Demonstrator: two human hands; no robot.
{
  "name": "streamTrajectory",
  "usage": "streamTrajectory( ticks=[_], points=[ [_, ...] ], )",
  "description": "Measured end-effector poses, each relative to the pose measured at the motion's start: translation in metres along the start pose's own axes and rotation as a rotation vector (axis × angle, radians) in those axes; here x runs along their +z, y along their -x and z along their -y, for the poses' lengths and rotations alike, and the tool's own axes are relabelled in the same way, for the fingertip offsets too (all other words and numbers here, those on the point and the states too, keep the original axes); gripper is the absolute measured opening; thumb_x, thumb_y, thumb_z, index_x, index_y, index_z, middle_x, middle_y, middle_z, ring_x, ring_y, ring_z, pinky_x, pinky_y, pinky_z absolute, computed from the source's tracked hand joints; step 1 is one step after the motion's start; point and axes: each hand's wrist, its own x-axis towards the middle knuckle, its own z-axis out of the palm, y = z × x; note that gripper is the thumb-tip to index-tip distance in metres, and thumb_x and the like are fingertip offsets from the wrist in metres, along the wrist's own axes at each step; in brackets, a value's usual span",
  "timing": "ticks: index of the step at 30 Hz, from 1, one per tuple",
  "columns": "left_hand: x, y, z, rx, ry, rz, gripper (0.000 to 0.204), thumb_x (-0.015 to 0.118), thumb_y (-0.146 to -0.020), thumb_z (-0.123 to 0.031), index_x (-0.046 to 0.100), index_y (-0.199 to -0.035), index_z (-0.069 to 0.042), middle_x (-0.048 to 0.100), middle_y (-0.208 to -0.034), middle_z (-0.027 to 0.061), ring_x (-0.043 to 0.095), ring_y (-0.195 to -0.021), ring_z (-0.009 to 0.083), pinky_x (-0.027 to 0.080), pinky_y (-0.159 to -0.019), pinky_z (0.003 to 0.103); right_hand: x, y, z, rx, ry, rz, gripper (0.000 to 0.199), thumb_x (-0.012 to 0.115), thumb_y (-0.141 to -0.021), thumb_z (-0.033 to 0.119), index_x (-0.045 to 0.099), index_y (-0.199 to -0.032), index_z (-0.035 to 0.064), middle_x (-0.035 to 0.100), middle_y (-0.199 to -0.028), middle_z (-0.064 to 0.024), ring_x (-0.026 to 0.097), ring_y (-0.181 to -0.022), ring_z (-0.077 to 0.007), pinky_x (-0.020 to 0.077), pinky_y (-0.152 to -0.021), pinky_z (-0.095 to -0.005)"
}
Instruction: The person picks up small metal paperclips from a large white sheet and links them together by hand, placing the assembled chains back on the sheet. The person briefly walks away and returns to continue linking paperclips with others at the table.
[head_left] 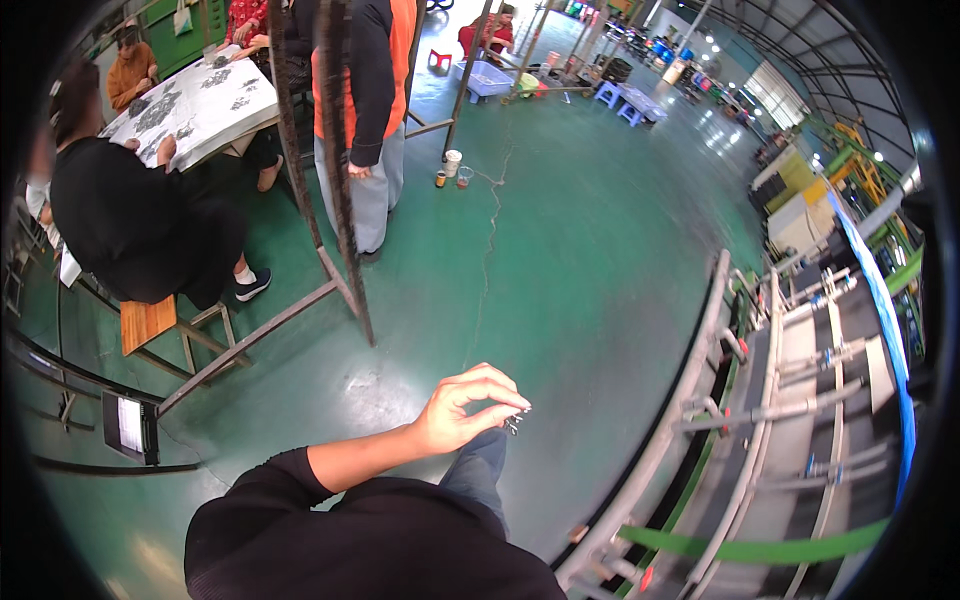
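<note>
My left hand [467, 411] is raised in front of my body, the bare forearm coming out of a black sleeve [285, 480]. Thumb and fingertips are pinched together, and a small cluster of dark, shiny pieces [513, 424] sticks out below them. What these pieces are is too small to make out. Beneath the hand shows my leg in blue-grey trousers [478, 475]. Nowhere in the picture does my right hand appear.
A metal frame [335, 150] rises at left, near a standing person [375, 100]. Someone in black [145, 225] sits on a wooden stool [147, 325] by a white table [255, 100] with dark piles. Pipes with red-handled valves [745, 400] run along the right. Cups [453, 162] stand on the green floor [570, 280].
</note>
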Motion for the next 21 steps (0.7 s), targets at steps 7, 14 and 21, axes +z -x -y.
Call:
streamTrajectory(
  ticks=[7,14,21],
  points=[
    [-0.008,-0.172,0.124,-0.091,-0.155,-0.313,0.018,0.068,-0.081,0.003,0.072,-0.097,-0.006,0.066,-0.089,0.0044,0.06,-0.086,0.0167,0.049,-0.075,0.029,-0.357,-0.238,0.049,-0.246,0.282,-0.094,0.026,0.059,-0.084,0.027,0.068,-0.081,0.0021,0.068,-0.087,-0.0211,0.066,-0.085,-0.0367,0.0543,-0.072,-0.0444],
    [-0.061,-0.34,0.253,-0.145,-0.269,-0.49,0.017,0.068,-0.081,0.002,0.071,-0.096,-0.007,0.067,-0.091,0.0053,0.061,-0.086,0.0164,0.049,-0.075,0.029,-0.793,-0.402,0.518,-0.862,-0.136,-0.787,0.019,0.061,-0.09,0.017,0.062,-0.079,0.0011,0.061,-0.059,-0.007,0.059,-0.054,-0.0158,0.0493,-0.054,-0.0315],
    [-0.173,-0.52,0.373,-0.138,-0.363,-0.523,0.014,0.068,-0.082,0.001,0.071,-0.094,-0.005,0.067,-0.09,0.005,0.061,-0.087,0.0168,0.049,-0.076,0.029,-0.759,-0.393,0.829,-1.348,-0.204,-0.278,0.009,0.058,-0.089,0.006,0.065,-0.095,0.0053,0.067,-0.08,-0.0055,0.062,-0.072,-0.0132,0.0515,-0.068,-0.029]
  ],
)
